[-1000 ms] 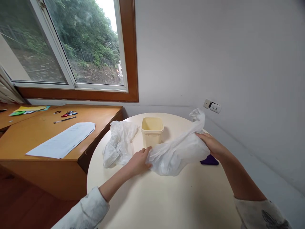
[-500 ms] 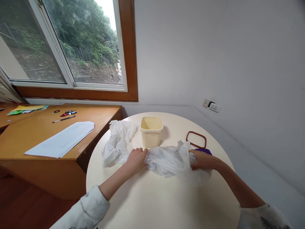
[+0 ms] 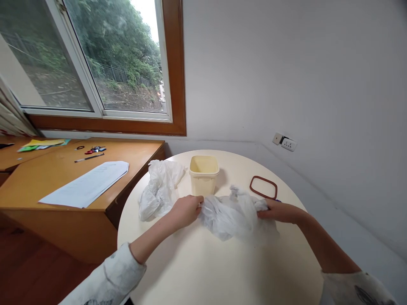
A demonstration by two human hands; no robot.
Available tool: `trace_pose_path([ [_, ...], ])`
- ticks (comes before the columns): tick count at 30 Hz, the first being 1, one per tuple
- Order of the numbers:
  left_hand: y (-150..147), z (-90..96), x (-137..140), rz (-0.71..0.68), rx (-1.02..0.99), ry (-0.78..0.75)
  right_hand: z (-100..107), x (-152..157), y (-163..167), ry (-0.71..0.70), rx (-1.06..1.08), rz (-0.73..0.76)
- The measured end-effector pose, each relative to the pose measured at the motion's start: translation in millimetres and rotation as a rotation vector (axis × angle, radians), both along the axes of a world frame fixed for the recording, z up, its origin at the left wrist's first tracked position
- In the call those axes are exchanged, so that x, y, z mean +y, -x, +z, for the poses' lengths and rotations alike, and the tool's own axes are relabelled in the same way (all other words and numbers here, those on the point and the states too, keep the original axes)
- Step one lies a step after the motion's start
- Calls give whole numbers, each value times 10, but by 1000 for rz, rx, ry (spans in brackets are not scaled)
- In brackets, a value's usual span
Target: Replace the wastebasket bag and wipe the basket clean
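Note:
A crumpled, translucent white plastic bag (image 3: 230, 216) stretches between my two hands over the round table (image 3: 203, 271). My left hand (image 3: 187, 210) is closed on the bag's left end. At its right end, my right hand (image 3: 276, 211) pinches the plastic, with the fingertips partly hidden in the folds. Just behind the bag stands a pale yellow plastic tub (image 3: 204, 173), upright with no lid on. Another crumpled white plastic bag (image 3: 162, 186) lies left of the tub, beyond my left forearm.
A brown rounded frame (image 3: 263, 187) lies at the table's back right, with a sliver of something purple behind my right hand. On the wooden desk (image 3: 136, 150) at left are papers (image 3: 87, 184), a pen (image 3: 89, 158) and small items. A wall socket (image 3: 288, 144) is at right.
My left hand has gone from lying on the bag to gripping its end. The bag is bunched and slightly raised, and my right hand has shifted a little right, covering most of the purple thing.

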State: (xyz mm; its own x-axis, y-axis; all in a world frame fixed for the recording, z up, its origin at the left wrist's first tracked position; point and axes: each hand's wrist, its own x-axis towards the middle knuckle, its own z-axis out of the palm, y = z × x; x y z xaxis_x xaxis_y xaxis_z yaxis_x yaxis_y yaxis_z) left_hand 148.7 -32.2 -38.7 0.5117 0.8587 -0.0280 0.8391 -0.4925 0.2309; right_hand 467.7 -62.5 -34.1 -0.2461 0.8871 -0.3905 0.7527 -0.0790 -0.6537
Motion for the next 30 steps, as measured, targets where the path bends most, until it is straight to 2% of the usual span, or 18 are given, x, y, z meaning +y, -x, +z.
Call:
trace_pose_path([
  [5,-71,321,-45,-1,-437,119,321,22,-10,-44,369,-181],
  [8,-114,527,-16,0,-656,210,530,53,93,-94,593,-186],
  [11,-141,782,56,-6,-846,248,783,115,258,-223,716,-250],
  [14,-149,1062,169,-23,-989,168,1076,229,457,-387,811,-310],
  [19,-128,1408,462,-24,-1117,-34,1512,561,803,-627,954,-244],
  [21,-114,1460,596,-22,-1143,-62,1605,737,928,-674,970,-201],
  [24,-93,1431,778,22,-1147,-86,1625,1008,1088,-684,973,-173],
  [30,-26,1097,991,74,-1008,-58,1376,1332,1275,-525,866,-169],
])
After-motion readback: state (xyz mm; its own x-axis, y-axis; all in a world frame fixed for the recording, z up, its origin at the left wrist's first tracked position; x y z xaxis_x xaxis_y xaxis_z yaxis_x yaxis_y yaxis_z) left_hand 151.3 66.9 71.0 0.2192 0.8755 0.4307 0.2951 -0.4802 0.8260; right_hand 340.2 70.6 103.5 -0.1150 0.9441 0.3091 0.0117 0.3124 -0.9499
